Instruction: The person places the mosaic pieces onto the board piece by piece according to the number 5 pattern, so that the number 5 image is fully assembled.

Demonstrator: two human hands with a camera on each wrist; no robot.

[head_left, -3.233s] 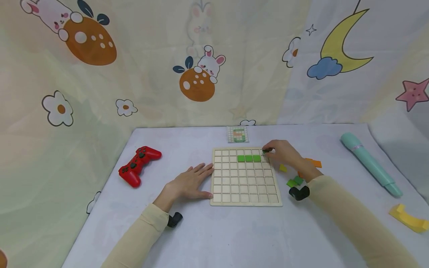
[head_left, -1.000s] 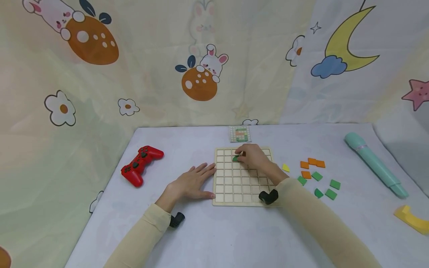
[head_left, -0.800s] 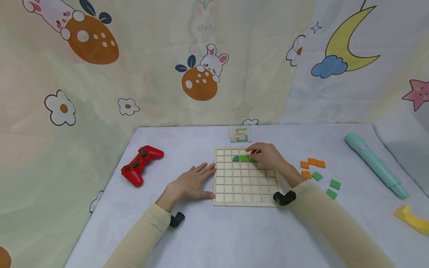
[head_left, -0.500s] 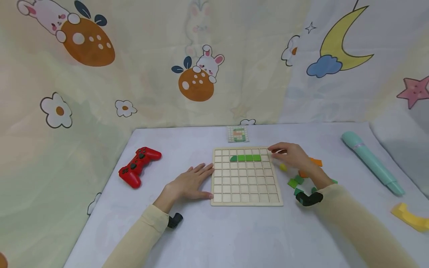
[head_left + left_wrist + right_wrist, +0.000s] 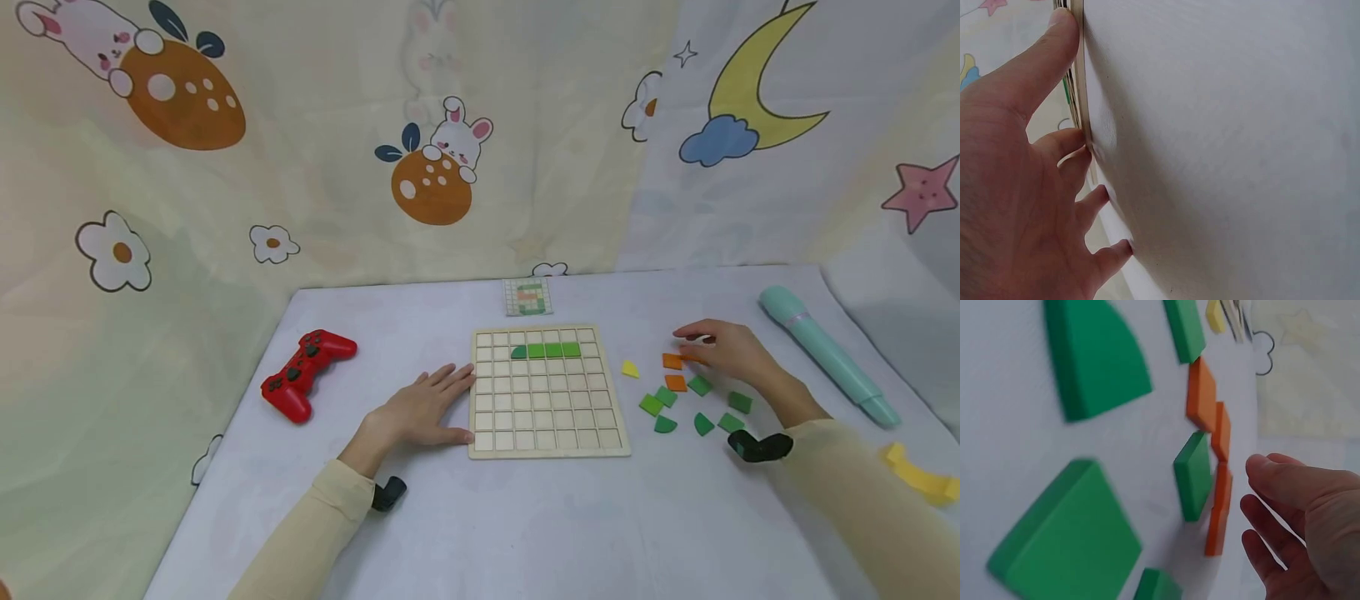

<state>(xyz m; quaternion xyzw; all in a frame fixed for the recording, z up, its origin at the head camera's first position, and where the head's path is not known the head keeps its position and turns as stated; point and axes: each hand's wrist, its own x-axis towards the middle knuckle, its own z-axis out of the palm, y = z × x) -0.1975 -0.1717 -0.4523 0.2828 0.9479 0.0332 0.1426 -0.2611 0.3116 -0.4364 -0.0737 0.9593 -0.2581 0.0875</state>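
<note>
In the head view, my left hand (image 5: pixel 422 414) lies with spread fingers at the left edge of the wooden grid board (image 5: pixel 525 421). The left wrist view shows the thumb (image 5: pixel 1047 59) and fingertips against the board's rim. Near the top of the grid runs a row of three light green square tiles (image 5: pixel 553 350), a dark green quarter-round tile (image 5: pixel 519 352) at its left end. Right of the board, my right hand (image 5: pixel 731 352) hovers over orange tiles (image 5: pixel 672 361). In the right wrist view its loosely bent fingers hold nothing and stand apart from the orange tiles (image 5: pixel 1201 394).
Green square tiles (image 5: pixel 700 385), quarter-round tiles (image 5: pixel 665 424) and a yellow tile (image 5: pixel 630 368) lie right of the board. A pattern card (image 5: pixel 528 297) lies behind it. A red game controller (image 5: pixel 307 375) is left; a mint microphone-shaped object (image 5: pixel 828 354) and a yellow curved piece (image 5: pixel 918 477) are right.
My right hand carried the quarter-round tile to the left end of the green row and let it go. It then moved right, off the board, to the loose tiles. My left hand stayed put.
</note>
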